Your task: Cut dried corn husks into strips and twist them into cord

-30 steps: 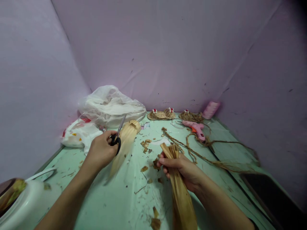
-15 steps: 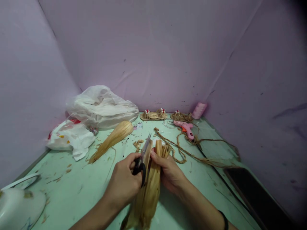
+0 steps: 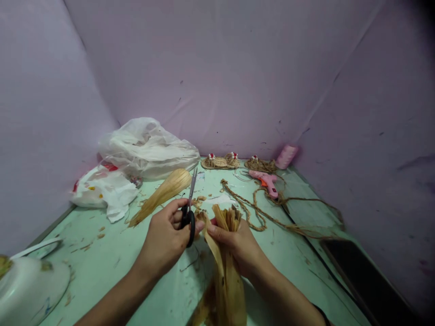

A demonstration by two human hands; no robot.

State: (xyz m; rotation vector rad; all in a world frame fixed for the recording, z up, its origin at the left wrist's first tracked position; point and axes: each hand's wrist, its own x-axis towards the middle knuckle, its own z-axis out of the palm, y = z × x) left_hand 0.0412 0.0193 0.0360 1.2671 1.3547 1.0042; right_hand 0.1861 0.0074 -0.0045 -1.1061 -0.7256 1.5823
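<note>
Husk bundle (image 3: 233, 276), dry, ribbed, sits clasped in the right hand (image 3: 240, 244); left hand (image 3: 167, 232) grips slim scissors (image 3: 189, 206); scrap-flecked bench (image 3: 112, 240) spreads leftward to its edge.

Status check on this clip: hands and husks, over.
Left hand holding black-handled scissors, blades pointing away. Right hand gripping bundled husks. Glue gun lies beyond, apart from both hands.

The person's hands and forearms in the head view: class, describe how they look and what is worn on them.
The left hand and right hand are ungloved. The left forearm is bare, with no sleeve in view. The right forearm is bare too, except for a narrow dark band near the picture's bottom edge.
</note>
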